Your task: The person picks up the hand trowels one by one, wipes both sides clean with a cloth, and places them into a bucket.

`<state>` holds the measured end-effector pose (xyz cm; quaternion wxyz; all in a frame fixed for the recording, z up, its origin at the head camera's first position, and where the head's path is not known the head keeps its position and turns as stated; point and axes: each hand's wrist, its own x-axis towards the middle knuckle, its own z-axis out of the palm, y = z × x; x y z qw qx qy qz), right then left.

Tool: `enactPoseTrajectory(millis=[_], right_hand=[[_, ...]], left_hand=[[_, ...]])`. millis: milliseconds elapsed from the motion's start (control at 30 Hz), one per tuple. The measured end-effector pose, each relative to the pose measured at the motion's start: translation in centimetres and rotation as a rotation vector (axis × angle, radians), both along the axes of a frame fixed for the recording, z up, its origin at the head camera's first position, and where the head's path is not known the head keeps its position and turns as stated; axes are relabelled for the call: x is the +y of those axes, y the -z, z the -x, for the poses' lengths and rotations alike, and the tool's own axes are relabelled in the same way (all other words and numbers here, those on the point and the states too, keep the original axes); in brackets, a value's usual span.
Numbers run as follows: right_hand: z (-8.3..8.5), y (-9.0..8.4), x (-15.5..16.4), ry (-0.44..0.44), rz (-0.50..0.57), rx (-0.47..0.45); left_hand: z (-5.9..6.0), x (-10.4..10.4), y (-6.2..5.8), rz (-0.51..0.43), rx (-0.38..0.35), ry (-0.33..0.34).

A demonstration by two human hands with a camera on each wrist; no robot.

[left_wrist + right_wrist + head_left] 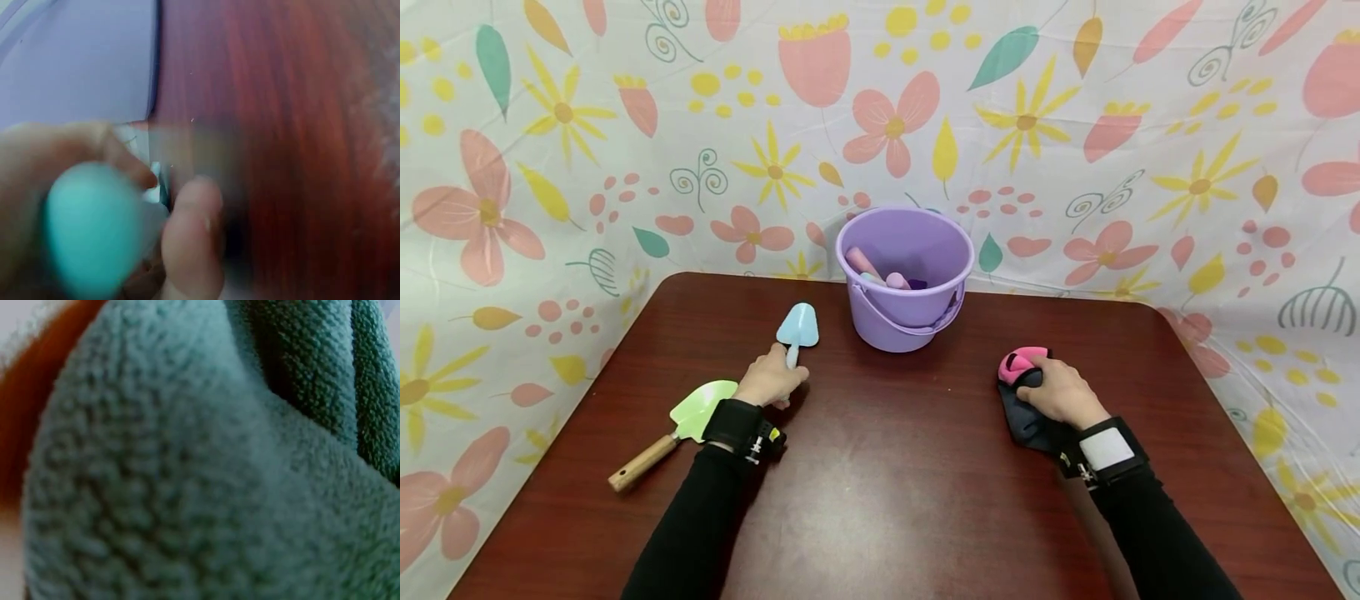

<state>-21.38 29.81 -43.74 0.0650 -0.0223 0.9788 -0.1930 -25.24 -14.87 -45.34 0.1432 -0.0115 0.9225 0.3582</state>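
On the dark table (880, 500): left hand (769, 379) gripped blue trowel (797, 327); right hand (1063, 392) clutched pink-and-dark cloth (1022, 367). Purple bucket (904, 279) apparently held several items already; green trowel (700, 408) lay outside.

Both forearms, in black sleeves with wrist straps, reach forward over the table. The left hand (771, 377) lies left of centre, fingers curled in a grip. The right hand (1062, 392) lies toward the right edge, knuckles up, fingers bent downward, clutching.
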Motion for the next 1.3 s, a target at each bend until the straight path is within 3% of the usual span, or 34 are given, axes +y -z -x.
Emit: enactPoseTrajectory(millis=[233, 300, 400, 533, 733, 867, 967, 1133, 1300], right_hand=[[-0.7, 0.1, 0.0, 0.039, 0.154, 0.034], [-1.0, -0.1, 0.0, 0.053, 0.221, 0.041], [-1.5, -0.5, -0.1, 0.070, 0.320, 0.064], [-2.3, -1.4, -0.3, 0.059, 0.448, 0.132], [-3.2, -3.2, -1.2, 0.052, 0.596, 0.223], [-3.6, -4.8, -2.1, 0.066, 0.689, 0.285], [-3.9, -6.0, -3.0, 0.079, 0.724, 0.325], [-4.4, -8.1, -4.6, 0.097, 0.771, 0.377], [-5.5, -10.6, -6.8, 0.070, 0.813, 0.455]], left_hand=[[0.3, -1.1, 0.8, -0.105, -0.019, 0.022], [0.2, -1.4, 0.9, -0.096, 0.010, 0.014], [-0.1, -1.8, 0.6, -0.058, 0.111, 0.003], [-0.9, -2.1, -0.6, -0.021, 0.267, -0.004], [-2.0, -2.5, -2.7, -0.010, 0.444, -0.024], [-2.4, -2.3, -4.2, -0.016, 0.556, 0.002], [-2.8, -1.9, -5.5, -0.034, 0.593, 0.037], [-3.5, -0.8, -7.3, -0.087, 0.592, 0.102], [-3.4, 1.0, -8.5, -0.126, 0.626, 0.183]])
